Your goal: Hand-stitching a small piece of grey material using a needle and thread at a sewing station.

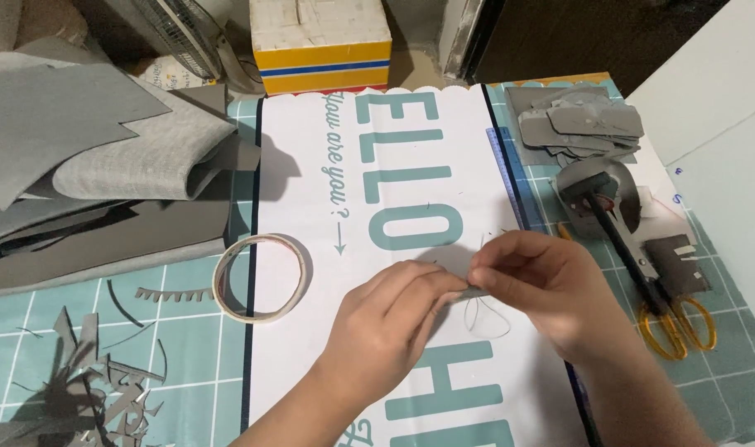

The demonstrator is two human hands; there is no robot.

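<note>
My left hand (391, 319) and my right hand (543, 285) meet over a white sheet with large teal letters (311, 215). Between their fingertips they pinch a small grey piece of material (459, 266); most of it is hidden by the fingers. Thin pencil-like loops are drawn on the sheet just below the hands. A roll of tape (259, 277) lies flat to the left of my left hand, half on the sheet.
Grey fabric sheets (104, 149) are piled at the left, grey scraps (104, 372) at the lower left. Cut grey pieces (580, 124), a dark-handled tool (617, 232) and yellow-handled scissors (680, 319) lie at the right. A blue ruler (508, 170) edges the sheet; a yellow box (319, 45) stands behind.
</note>
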